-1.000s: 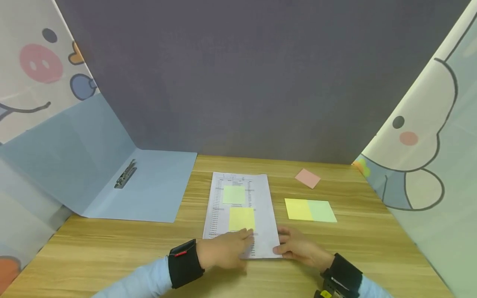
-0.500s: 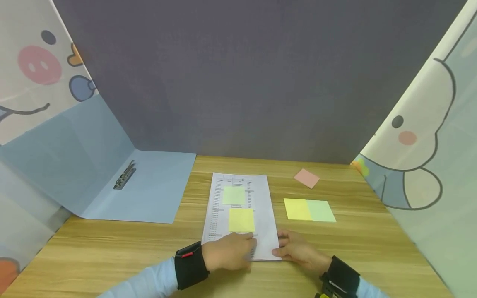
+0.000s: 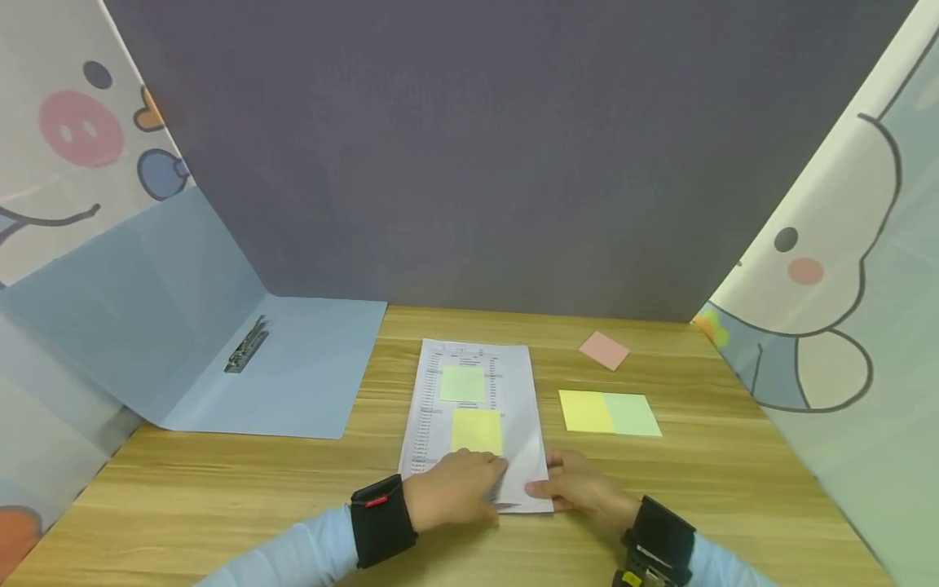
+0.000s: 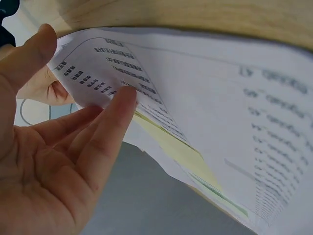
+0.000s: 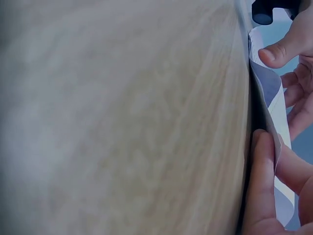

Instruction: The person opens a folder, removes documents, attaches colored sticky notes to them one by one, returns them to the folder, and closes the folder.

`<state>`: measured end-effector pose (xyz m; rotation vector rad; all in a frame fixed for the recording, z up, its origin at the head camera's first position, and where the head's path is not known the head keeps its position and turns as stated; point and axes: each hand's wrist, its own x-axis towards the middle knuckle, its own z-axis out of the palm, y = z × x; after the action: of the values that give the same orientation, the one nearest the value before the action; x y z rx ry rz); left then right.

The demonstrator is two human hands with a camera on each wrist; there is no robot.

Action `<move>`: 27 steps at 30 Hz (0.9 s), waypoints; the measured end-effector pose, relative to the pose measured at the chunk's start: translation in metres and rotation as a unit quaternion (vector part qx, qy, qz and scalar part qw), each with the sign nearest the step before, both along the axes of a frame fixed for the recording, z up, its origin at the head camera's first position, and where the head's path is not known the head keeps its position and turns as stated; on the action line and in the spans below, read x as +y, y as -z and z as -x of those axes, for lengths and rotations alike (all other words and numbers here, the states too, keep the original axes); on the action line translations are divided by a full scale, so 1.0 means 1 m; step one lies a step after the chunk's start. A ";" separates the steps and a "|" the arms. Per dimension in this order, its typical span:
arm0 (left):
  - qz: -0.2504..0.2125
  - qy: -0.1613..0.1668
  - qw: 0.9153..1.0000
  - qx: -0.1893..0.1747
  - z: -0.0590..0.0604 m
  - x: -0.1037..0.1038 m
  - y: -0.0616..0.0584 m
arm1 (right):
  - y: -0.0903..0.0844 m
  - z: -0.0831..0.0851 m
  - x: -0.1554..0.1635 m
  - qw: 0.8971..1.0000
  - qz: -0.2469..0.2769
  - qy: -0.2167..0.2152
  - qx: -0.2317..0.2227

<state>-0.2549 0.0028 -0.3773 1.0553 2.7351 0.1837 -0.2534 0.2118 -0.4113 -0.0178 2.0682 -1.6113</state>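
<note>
A printed white sheet (image 3: 473,408) lies at the middle of the wooden table (image 3: 220,481). A green sticky note (image 3: 462,383) and a yellow sticky note (image 3: 477,430) are stuck on it. My left hand (image 3: 490,483) rests on the sheet's near edge, its straight fingers (image 4: 112,117) touching the printed face. My right hand (image 3: 546,487) pinches the near right corner, which curls up off the wood. In the right wrist view one of its fingers (image 5: 264,186) lies under the sheet's edge (image 5: 269,107).
An open blue folder (image 3: 293,375) with a metal clip (image 3: 245,346) lies at the left, its cover propped against the side wall. A pink note pad (image 3: 605,350) and joined yellow and green pads (image 3: 609,413) lie to the right. Curtains enclose three sides.
The right hand has slid a little left onto the sheet's near right corner, and that corner has risen. The left hand has drawn slightly nearer.
</note>
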 end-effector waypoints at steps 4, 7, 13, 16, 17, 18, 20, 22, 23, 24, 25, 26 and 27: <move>-0.002 0.005 1.000 0.016 0.000 0.000 0.002 | 0.000 0.001 0.000 1.000 0.009 -0.010 -0.004; -0.007 0.010 1.000 0.018 0.000 0.000 0.002 | 0.000 0.003 0.003 0.999 0.032 -0.024 -0.017; -0.067 0.003 0.997 -0.034 0.004 -0.006 0.003 | -0.006 0.004 0.009 0.997 0.051 -0.005 -0.065; -0.103 -0.020 0.991 -0.081 0.008 -0.009 0.003 | -0.008 0.004 0.009 0.998 0.030 -0.012 -0.058; -0.109 -0.027 0.989 -0.091 0.009 -0.010 0.004 | -0.007 0.005 0.009 0.998 0.021 -0.019 -0.052; -0.115 -0.033 0.988 -0.096 0.009 -0.010 0.004 | -0.007 0.005 0.009 0.999 0.013 -0.027 -0.044; -0.125 -0.035 0.987 -0.094 0.011 -0.012 0.004 | -0.005 0.005 0.009 0.999 -0.002 -0.039 -0.026; -0.136 -0.034 0.987 -0.074 0.012 -0.014 0.004 | -0.004 0.006 0.008 0.999 -0.013 -0.045 -0.012; -0.144 -0.032 0.987 -0.059 0.013 -0.015 0.003 | -0.003 0.006 0.007 0.999 -0.018 -0.045 -0.007; -0.154 -0.033 0.987 -0.043 0.014 -0.016 0.002 | -0.002 0.006 0.007 0.999 -0.022 -0.044 -0.004; -0.164 -0.035 0.985 -0.027 0.014 -0.018 0.000 | -0.002 0.006 0.007 0.999 -0.027 -0.043 0.000; -0.176 -0.039 0.984 -0.014 0.015 -0.019 -0.003 | -0.002 0.006 0.006 0.999 -0.031 -0.040 0.001; -0.185 -0.043 0.982 0.002 0.017 -0.021 -0.006 | -0.002 0.005 0.006 0.999 -0.034 -0.037 0.002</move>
<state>-0.2715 -0.0185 -0.3717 1.0173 2.8166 0.7289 -0.2589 0.2181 -0.4092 -0.0726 2.0993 -1.4969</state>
